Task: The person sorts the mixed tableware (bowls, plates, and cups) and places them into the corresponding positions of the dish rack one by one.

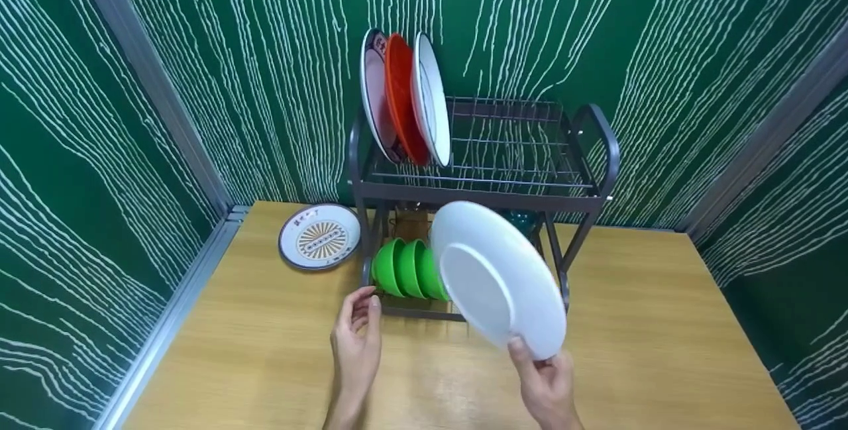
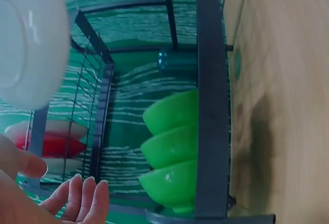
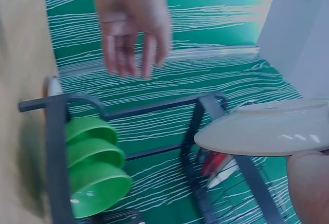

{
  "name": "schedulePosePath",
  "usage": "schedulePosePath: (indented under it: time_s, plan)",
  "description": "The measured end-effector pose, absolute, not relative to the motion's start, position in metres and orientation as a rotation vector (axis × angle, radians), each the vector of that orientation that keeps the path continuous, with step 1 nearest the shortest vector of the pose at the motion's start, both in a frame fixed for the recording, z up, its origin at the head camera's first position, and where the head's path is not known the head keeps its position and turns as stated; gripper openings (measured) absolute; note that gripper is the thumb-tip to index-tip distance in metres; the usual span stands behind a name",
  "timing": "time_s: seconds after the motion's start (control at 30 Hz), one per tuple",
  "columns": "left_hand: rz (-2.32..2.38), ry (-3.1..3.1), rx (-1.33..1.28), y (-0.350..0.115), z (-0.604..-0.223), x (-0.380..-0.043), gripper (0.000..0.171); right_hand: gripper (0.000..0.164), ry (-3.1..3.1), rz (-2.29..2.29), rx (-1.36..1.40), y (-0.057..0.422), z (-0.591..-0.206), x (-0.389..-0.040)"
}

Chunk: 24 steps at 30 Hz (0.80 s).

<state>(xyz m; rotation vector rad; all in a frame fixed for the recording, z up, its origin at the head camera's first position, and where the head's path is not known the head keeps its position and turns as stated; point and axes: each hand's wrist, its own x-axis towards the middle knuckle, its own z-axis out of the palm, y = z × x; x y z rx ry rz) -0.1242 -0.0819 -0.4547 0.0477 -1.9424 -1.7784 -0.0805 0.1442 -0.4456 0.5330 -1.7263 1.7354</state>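
My right hand (image 1: 548, 387) pinches a white plate (image 1: 530, 284) by its lower edge, thumb on the underside that faces me. The plate is tilted in front of the dish rack (image 1: 483, 199) and covers part of its lower tier. My left hand (image 1: 358, 340) is held near the rack's front left corner, fingers loosely bent, with nothing in it. Just beyond it, green bowls (image 1: 397, 268) stand on edge in a row on the lower tier. Upstairs on the left stand a patterned plate (image 1: 376, 95), a red plate (image 1: 403, 99) and a white plate (image 1: 432, 99).
A patterned plate (image 1: 321, 236) lies flat on the wooden table (image 1: 662, 324), left of the rack. A dark teal glass object (image 2: 177, 61) sits on the lower tier beyond the bowls. Green walls with white streaks (image 1: 265, 72) and metal frame posts (image 1: 159, 79) enclose the table.
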Motion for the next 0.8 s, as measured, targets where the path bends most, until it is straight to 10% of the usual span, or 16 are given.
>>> schedulePosePath:
  time_s: [0.8]
  plan:
    - [-1.694, -1.905, 0.411, -0.120, -0.484, -0.169, 0.022, 0.026, -1.311, 1.884, 0.730, 0.148, -0.387, -0.123]
